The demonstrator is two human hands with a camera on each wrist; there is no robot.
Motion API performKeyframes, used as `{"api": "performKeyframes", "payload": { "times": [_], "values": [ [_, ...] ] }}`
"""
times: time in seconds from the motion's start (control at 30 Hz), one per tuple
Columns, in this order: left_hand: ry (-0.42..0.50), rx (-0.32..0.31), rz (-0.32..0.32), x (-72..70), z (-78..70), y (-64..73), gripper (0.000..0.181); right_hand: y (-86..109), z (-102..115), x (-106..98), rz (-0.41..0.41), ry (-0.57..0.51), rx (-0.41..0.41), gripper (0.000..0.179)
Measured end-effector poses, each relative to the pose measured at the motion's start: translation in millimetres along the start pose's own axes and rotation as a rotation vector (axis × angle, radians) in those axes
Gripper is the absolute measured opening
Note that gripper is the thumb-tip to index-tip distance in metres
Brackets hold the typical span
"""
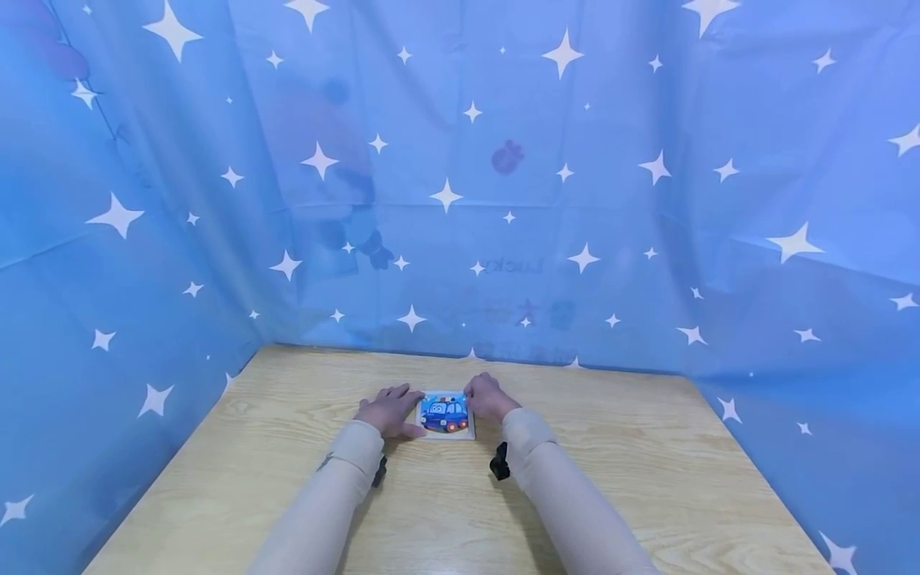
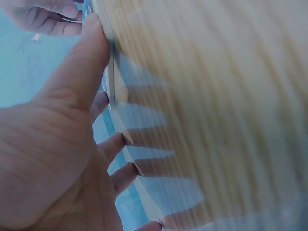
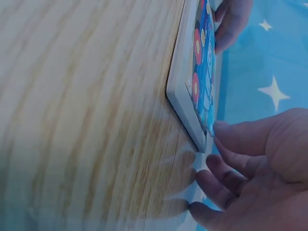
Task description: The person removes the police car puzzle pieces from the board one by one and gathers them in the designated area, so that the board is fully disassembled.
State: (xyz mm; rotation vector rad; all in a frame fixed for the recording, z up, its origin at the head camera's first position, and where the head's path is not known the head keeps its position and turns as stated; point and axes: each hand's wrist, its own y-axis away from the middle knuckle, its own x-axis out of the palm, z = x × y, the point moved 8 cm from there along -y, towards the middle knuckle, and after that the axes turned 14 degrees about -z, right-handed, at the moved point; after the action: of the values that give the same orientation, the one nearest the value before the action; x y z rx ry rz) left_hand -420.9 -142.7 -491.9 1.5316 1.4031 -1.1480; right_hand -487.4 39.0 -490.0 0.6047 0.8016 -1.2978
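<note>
The picture board (image 1: 445,414), pale-rimmed and printed with a blue car, is laid flat on the table (image 1: 647,447), and is backed, beyond its far edge, by a star-patterned curtain (image 1: 446,160). From its thin, firm rim it is judged to be light and stiff; its printed face may prove slippery, and its corners are best protected from knocks. It is probably best taken by opposite rims, where thumb and fingers can be set against the edge without the picture being covered.

At the board's left side, the left hand (image 1: 390,412) is held palm down with the grip wide: the fingers are spread, and the thumb (image 2: 98,38) is set against the board's rim. At the board's far right corner, the right hand (image 1: 489,397) is held with fingers bent, thumb and index finger brought close together there; the grip looks narrow, but whether anything is pinched cannot be told. Both forearms, covered by pale sleeves (image 1: 585,507), are extended from the board's near side and angled inward towards it.
</note>
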Motion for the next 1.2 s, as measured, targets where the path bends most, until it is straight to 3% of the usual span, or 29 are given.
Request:
{"api": "performKeyframes", "payload": {
  "times": [0.2,0.37,0.53,0.87,1.2],
  "values": [
    [0.006,0.006,0.005,-1.6,-1.9,2.6,0.077,3.7,5.9,1.5,-0.011,-0.049,-0.06,0.01],
    [-0.007,0.014,0.017,6.8,2.5,-3.8,0.079,6.6,9.4,1.4,-0.029,-0.001,-0.117,0.018],
    [0.0,0.009,-0.015,14.2,9.1,-10.5,0.08,3.3,11.7,1.7,-0.04,0.033,-0.125,0.021],
    [-0.002,0.005,0.015,0.5,-0.9,0.3,0.077,5.2,12.6,4.7,-0.037,0.025,-0.16,0.02],
    [-0.015,0.013,0.019,0.8,-2.0,1.8,0.076,5.5,6.6,5.3,-0.042,-0.044,-0.179,0.021]
  ]
}}
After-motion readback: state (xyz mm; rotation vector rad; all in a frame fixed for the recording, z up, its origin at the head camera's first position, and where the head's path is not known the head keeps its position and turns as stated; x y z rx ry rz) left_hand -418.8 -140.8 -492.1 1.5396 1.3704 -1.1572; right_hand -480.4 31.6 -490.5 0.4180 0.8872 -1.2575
